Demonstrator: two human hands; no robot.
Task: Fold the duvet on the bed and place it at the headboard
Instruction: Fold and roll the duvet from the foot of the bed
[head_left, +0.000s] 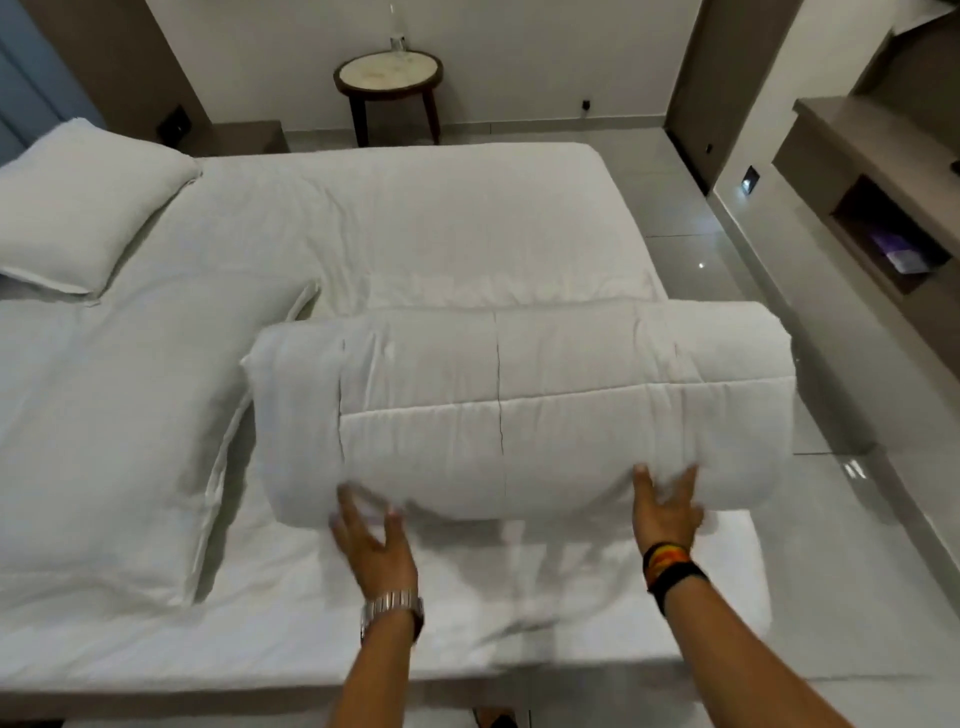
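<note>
A white quilted duvet lies folded into a thick bundle across the right half of the bed. Its right end hangs slightly past the mattress edge. My left hand is spread at the bundle's near lower edge, fingers apart and blurred, touching or just short of the fabric. My right hand presses its spread fingers against the near side of the duvet further right. Neither hand has fabric gripped. The headboard side is to the left, where the pillows lie.
Two white pillows lie on the left: a large one near me and another further back. A round side table stands beyond the bed. Glossy tiled floor and a shelf unit are to the right.
</note>
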